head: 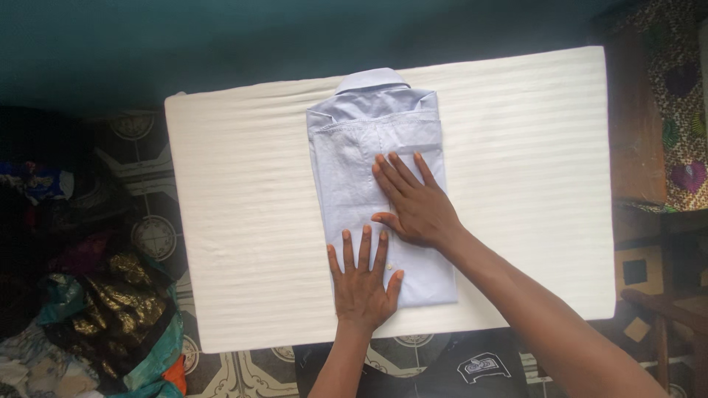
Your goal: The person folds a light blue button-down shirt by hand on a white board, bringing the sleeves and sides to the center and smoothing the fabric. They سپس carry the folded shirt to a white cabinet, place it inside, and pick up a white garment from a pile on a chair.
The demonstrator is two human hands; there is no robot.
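Both my hands lie flat on the folded shirt (369, 184), fingers spread, palms down, gripping nothing. My left hand (363, 280) rests on the near end of the shirt, close to its bottom edge, fingers pointing straight away from me. My right hand (413, 203) comes in at a slant from the right and sits further up, about the middle of the shirt, fingers aimed toward the collar (372, 79). The thumb of my right hand lies just beyond my left fingertips; whether they actually touch I cannot tell from this angle.

The shirt is pale blue, folded into a narrow rectangle, and lies on a white striped pad (531, 177) that covers the table top. Its long axis runs straight away from me: collar at the far edge of the pad, hem at the near edge, just in front of my body. It sits a little left of the pad's middle, with bare pad on both sides. So the shirt lies directly ahead and under my palms; the left hand is the nearer one to the hem, the right the nearer one to the collar.

Off to the left on the patterned floor (155, 236) is a heap of clothes (110, 309), dark, gold and teal. To the right stands some brown wooden furniture (638, 125) with a printed cloth (682, 88) over it.
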